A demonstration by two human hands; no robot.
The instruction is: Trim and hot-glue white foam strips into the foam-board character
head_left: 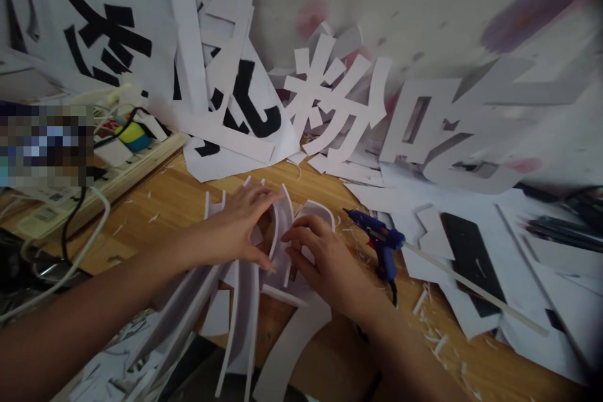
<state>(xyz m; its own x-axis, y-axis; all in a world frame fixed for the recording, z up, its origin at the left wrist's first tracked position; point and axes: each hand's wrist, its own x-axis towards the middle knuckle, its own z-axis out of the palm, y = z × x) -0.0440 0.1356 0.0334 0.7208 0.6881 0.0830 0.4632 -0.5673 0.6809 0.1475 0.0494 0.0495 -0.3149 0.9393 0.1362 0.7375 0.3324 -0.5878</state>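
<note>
A large white channel-shaped letter [246,320], with thin raised walls along its strokes, lies at the near edge of the bench. My left hand [235,226] spreads over its upper part, fingers stretched and thumb apart, touching it near a curved wall. From the right, my right hand [323,248] has its thumb and bent fingers at a curved stroke [281,232], closed about the edge of the wall. The fingers partly hide that stroke. To the right of this hand lies a blue glue gun [377,232] with a long pale glue stick [475,289] in its back.
White cut-out characters [325,94] lean against the wall at the back, beside sheets with black characters [110,38]. On the right lie paper offcuts and a black flat piece [471,257]. A power strip [51,213] and cables are at left. White shavings litter the wooden bench [155,201].
</note>
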